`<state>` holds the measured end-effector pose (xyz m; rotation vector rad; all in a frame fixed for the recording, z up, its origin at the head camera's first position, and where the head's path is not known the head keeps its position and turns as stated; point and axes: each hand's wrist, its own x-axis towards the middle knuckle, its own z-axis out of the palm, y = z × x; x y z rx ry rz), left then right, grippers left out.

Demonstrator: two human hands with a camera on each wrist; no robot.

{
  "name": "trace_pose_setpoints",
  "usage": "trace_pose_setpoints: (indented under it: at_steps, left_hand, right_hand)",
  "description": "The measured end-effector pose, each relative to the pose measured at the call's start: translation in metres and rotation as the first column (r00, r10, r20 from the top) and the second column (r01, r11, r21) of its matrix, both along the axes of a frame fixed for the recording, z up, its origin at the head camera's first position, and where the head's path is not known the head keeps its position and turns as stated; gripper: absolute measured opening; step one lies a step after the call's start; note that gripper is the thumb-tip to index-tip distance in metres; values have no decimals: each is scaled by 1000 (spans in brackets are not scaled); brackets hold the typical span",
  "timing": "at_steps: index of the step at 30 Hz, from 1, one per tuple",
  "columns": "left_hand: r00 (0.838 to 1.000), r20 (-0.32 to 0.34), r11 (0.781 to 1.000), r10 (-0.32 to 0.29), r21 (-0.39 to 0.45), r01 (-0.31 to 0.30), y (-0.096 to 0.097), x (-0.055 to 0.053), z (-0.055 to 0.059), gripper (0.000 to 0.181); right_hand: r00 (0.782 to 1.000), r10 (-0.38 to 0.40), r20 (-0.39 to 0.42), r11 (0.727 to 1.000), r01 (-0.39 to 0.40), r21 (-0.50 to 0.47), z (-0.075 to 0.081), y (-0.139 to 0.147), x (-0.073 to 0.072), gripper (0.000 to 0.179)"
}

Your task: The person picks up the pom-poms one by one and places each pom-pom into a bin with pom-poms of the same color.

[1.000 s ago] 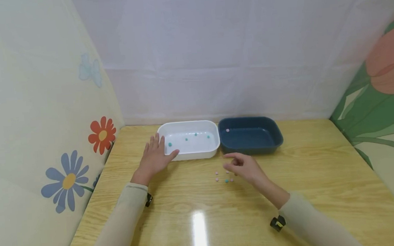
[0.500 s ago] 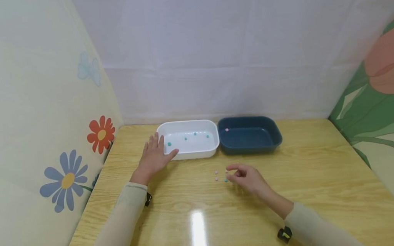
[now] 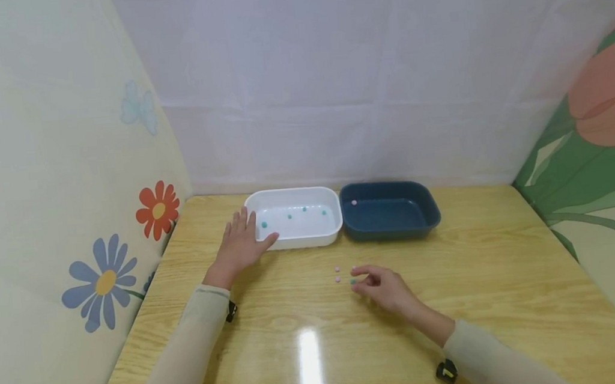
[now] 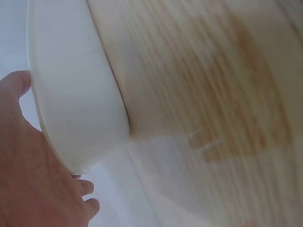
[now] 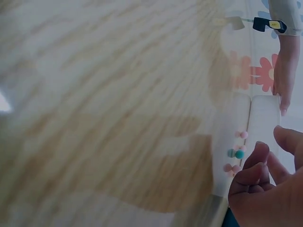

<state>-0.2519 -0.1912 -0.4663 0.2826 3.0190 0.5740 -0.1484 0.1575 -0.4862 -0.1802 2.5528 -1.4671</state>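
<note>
In the head view my left hand [image 3: 238, 245] rests on the left front corner of the white tray [image 3: 319, 240], fingers straight and spread over its rim. Several teal beads [image 3: 264, 225] lie inside that tray. My right hand [image 3: 385, 288] hovers low over the table, thumb and index finger apart on either side of a loose teal bead [image 3: 353, 282]. Left of these fingertips lie pink beads [image 3: 338, 280]; another pink one is partly covered by the index finger. In the right wrist view, the teal bead [image 5: 239, 154] sits just beyond my bent fingers, among pink beads [image 5: 244, 135].
A dark blue tray [image 3: 392, 233] stands against the white tray's right side, with one pink bead [image 3: 354, 203] in it. Both trays are near the back edge of the wooden table [image 3: 487, 274]. Cloth walls [image 3: 289, 97] enclose the back and sides.
My right hand has come down from in front of the dark tray toward me, its fingertips now around the teal bead. One pink bead is now hidden by it. The left hand stays put.
</note>
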Motion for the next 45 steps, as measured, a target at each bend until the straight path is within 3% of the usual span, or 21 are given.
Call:
trace_pose_setpoints:
  at_steps: [25,45]
  left_hand:
    - [1000,11,1000,4,6,-4,1,3,0,109]
    - [1000,11,1000,12,10,-12,1,4,-1,107]
  right_hand:
    - [990,1,-144,977,30,211,-16,-4,-3,25]
    - [990,2,-141,959,37,279,-14,-8,-9,27]
